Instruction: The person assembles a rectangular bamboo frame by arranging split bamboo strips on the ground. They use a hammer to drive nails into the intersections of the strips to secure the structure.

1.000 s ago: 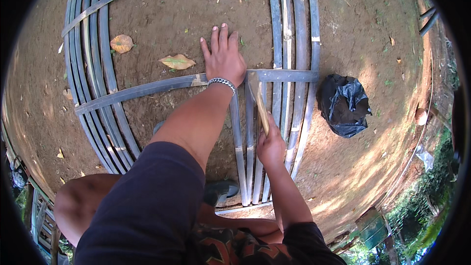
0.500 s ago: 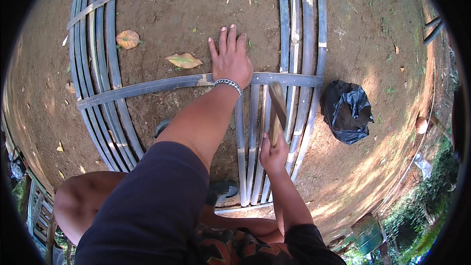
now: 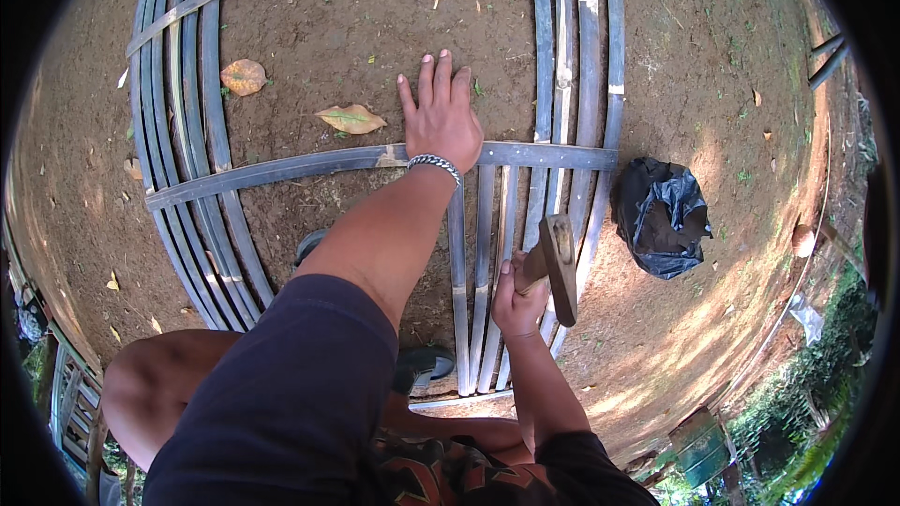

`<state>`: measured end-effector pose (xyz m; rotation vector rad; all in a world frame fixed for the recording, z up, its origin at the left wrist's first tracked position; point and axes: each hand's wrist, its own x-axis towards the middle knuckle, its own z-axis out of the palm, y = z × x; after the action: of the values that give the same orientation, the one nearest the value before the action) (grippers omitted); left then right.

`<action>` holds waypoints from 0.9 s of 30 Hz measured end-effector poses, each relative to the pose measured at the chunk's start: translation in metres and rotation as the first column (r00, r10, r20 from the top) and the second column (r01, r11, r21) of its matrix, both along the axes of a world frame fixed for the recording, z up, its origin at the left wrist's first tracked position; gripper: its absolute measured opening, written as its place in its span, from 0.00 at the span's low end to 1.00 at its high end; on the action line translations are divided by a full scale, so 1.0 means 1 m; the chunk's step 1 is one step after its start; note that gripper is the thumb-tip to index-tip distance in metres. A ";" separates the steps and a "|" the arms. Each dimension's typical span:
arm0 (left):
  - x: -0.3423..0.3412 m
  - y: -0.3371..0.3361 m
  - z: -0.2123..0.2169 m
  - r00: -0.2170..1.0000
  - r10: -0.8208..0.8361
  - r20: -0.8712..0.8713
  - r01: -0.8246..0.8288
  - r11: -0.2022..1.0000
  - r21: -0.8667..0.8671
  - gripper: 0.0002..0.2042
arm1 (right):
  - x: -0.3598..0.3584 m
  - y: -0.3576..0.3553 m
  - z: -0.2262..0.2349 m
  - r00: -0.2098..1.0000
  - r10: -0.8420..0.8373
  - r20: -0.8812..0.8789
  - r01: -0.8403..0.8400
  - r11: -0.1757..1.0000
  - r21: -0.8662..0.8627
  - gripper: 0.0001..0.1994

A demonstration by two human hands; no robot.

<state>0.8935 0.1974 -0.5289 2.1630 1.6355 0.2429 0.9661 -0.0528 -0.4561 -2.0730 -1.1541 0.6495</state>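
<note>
A frame of dark, flat bamboo slats lies on the ground, with long slats on both sides joined by crosspieces. My left hand point(image 3: 444, 126) rests flat with fingers spread, its heel at the nearer bamboo crosspiece point(image 3: 309, 167); a chain bracelet circles the wrist. Under the right part of that crosspiece run several lengthwise bamboo slats point(image 3: 484, 262). In my right hand point(image 3: 521, 305) is a hammer point(image 3: 560, 269), gripped by its wooden handle and raised above these slats. Its head stands clear of the crosspiece. Small nail-like dots show along the crosspiece's right part.
To the right of the frame sits a crumpled black plastic bag point(image 3: 663, 215). Dry leaves point(image 3: 351, 119) lie on the bare soil between the slats. My shoe point(image 3: 424, 368) is beside the near ends of the slats. Plants point(image 3: 816, 394) grow at the lower right.
The hammer has lifted away from the crosspiece and tipped back, so its head now shows broadly toward me. My left hand stays in place.
</note>
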 end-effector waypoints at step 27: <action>0.002 0.001 0.001 1.000 0.005 0.005 -0.005 1.000 -0.001 0.27 | -0.025 0.030 -0.032 0.922 -0.387 -0.034 0.346 0.858 -0.380 0.15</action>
<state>0.8959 0.1979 -0.5278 2.1567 1.6380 0.2487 0.9412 -0.0230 -0.4877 -2.4493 -0.5719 0.8242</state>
